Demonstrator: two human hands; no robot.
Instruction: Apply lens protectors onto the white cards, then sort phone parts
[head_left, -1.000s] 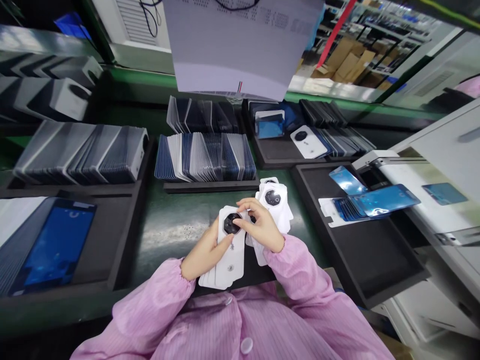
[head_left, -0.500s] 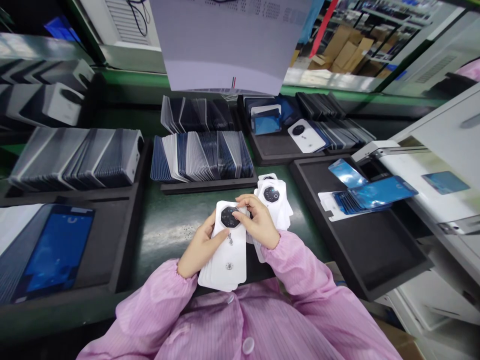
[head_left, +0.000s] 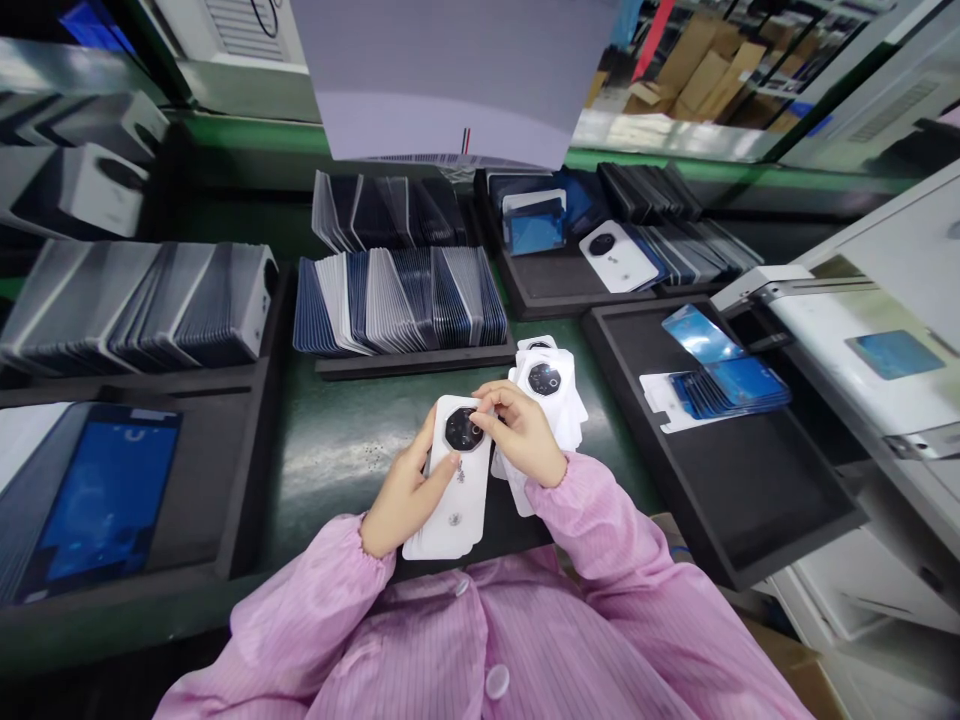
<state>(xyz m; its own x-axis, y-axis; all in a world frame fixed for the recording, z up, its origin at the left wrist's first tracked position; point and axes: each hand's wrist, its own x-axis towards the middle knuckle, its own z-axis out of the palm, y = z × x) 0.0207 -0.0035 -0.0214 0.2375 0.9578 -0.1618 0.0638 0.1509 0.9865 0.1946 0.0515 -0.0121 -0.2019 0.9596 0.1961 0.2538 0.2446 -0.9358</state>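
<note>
In the head view, we notice that the blue panel jutting past the right edge of the black tray (head_left: pixel 780 500) half a second ago has gone from the blue stack (head_left: pixel 739 385). Near the front edge of the table (head_left: pixel 322 430), we see the left hand (head_left: pixel 409 492) still grasping the fanned white panels (head_left: pixel 469 495), its thumb across the top one. The right hand (head_left: pixel 521 430) has thumb and fingertips drawn together over the right side of the dark window (head_left: pixel 460 428); we cannot tell whether they pinch anything. The panels look smooth and round-cornered, the window glossy and eight-sided, with small dark markings below.
</note>
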